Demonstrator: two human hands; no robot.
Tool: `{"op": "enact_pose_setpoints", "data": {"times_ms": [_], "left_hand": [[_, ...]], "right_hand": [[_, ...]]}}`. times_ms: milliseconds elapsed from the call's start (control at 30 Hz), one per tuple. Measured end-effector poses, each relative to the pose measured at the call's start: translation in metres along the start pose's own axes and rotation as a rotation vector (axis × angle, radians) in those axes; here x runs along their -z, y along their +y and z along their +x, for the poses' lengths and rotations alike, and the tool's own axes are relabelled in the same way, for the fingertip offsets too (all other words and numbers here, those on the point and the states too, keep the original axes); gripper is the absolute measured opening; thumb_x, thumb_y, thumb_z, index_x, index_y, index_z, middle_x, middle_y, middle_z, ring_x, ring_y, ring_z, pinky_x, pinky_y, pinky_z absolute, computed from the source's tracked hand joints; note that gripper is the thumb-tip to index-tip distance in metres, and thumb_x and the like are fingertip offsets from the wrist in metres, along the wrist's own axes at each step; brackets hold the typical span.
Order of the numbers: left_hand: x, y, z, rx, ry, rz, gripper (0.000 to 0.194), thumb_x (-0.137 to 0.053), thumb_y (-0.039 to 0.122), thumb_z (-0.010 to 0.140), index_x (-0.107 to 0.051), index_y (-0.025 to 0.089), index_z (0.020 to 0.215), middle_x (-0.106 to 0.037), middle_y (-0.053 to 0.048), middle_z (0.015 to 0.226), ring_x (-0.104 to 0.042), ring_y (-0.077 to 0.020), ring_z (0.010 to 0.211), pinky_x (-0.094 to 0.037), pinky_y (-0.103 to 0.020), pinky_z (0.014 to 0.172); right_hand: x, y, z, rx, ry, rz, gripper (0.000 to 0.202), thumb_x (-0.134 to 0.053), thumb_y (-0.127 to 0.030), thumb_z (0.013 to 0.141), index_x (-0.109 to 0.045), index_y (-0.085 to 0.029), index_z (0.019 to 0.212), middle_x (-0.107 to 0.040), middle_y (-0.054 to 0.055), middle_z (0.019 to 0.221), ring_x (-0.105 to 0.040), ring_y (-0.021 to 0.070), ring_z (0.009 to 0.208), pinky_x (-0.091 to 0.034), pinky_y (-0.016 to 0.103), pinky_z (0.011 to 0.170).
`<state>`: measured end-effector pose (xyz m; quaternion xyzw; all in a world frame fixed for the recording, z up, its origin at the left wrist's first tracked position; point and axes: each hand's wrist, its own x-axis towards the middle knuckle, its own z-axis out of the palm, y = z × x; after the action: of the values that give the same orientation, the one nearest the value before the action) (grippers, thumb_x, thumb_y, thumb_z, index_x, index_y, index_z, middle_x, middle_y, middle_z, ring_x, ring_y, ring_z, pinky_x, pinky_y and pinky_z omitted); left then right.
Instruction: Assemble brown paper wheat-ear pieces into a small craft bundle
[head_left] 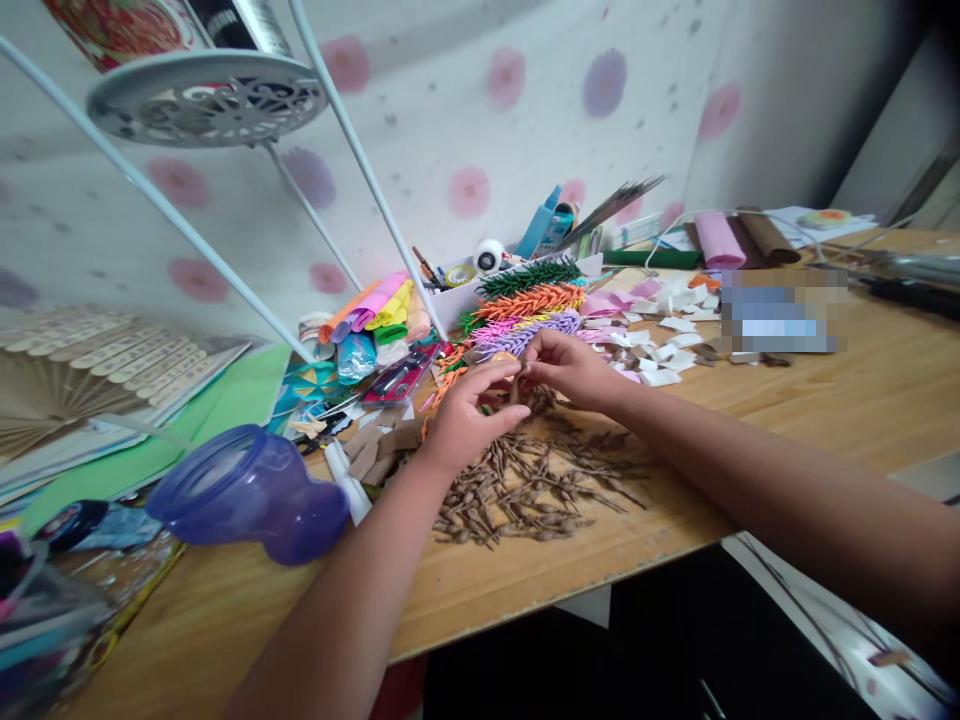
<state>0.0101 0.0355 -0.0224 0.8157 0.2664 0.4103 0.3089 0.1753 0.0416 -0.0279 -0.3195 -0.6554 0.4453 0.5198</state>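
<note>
My left hand (474, 412) and my right hand (566, 368) meet at the fingertips above the desk. Between them is a small brown paper strip (515, 392), partly hidden by the fingers. The right thumb and fingers pinch its upper end, while the left fingers curve round it with the thumb lower down. Below the hands lies a spread pile of brown twisted paper pieces (517, 490). Just behind are bundles of twisted pieces: purple (536, 332), orange (534, 300) and dark green (531, 278).
A purple translucent vase (255, 490) lies tipped at the left. Behind it are a fan (82, 380) and a green sheet (240, 405). Rolled coloured paper (379, 305) sits beside a white stand (217, 95). White paper scraps (667, 355) and a pink roll (720, 240) are at right.
</note>
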Motion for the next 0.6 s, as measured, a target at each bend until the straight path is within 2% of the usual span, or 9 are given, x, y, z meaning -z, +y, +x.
{"op": "enact_pose_setpoints", "data": {"times_ms": [100,200,300,367,467,600], "left_hand": [[-0.004,-0.003,-0.001,0.029,0.037,-0.003,0.044,-0.062,0.02,0.063,-0.051,0.021,0.106,-0.051,-0.007,0.113,-0.055,-0.0163,0.087,-0.048,-0.029,0.071],[-0.008,-0.008,-0.001,0.093,0.128,0.0,0.037,-0.057,0.021,0.068,-0.052,0.02,0.105,-0.058,-0.006,0.1,-0.057,-0.0153,0.082,-0.048,-0.03,0.073],[-0.008,-0.012,0.001,0.123,0.213,-0.048,0.03,-0.05,0.02,0.073,-0.054,0.019,0.103,-0.06,-0.005,0.1,-0.056,-0.0156,0.089,-0.043,-0.032,0.083],[-0.007,-0.012,0.003,0.133,0.22,-0.117,0.028,-0.047,0.019,0.075,-0.055,0.018,0.102,-0.06,-0.005,0.101,-0.055,-0.0154,0.092,-0.041,-0.032,0.086],[-0.005,-0.013,0.004,0.176,0.193,-0.204,0.027,-0.048,0.019,0.074,-0.057,0.017,0.1,-0.063,-0.005,0.095,-0.057,-0.0152,0.087,-0.044,-0.03,0.08],[-0.007,-0.018,0.005,0.2,0.208,-0.278,0.026,-0.054,0.021,0.071,-0.059,0.019,0.096,-0.064,-0.003,0.094,-0.057,-0.015,0.088,-0.043,-0.029,0.081]], "right_hand": [[0.0,0.004,0.0,0.012,0.037,-0.046,0.018,-0.053,-0.029,0.068,-0.04,-0.017,0.067,-0.048,-0.004,0.059,-0.05,0.0098,0.056,-0.041,0.026,0.054],[0.002,0.007,0.0,0.057,0.038,-0.213,0.017,-0.05,-0.031,0.071,-0.042,-0.016,0.066,-0.048,-0.003,0.06,-0.046,0.0091,0.057,-0.037,0.024,0.054],[0.002,0.007,0.0,0.068,0.009,-0.375,0.019,-0.047,-0.032,0.073,-0.044,-0.015,0.064,-0.046,-0.003,0.059,-0.043,0.0087,0.057,-0.034,0.022,0.053],[0.002,0.007,0.0,0.063,-0.021,-0.431,0.02,-0.046,-0.033,0.074,-0.045,-0.015,0.063,-0.044,-0.003,0.058,-0.04,0.0084,0.056,-0.033,0.021,0.052],[0.0,0.007,0.0,0.058,-0.042,-0.497,0.025,-0.044,-0.035,0.075,-0.044,-0.015,0.06,-0.041,-0.004,0.056,-0.038,0.0078,0.054,-0.03,0.02,0.051],[-0.005,0.008,-0.001,0.046,0.014,-0.596,0.029,-0.039,-0.035,0.077,-0.044,-0.015,0.055,-0.04,-0.003,0.053,-0.038,0.0079,0.052,-0.028,0.02,0.051]]}}
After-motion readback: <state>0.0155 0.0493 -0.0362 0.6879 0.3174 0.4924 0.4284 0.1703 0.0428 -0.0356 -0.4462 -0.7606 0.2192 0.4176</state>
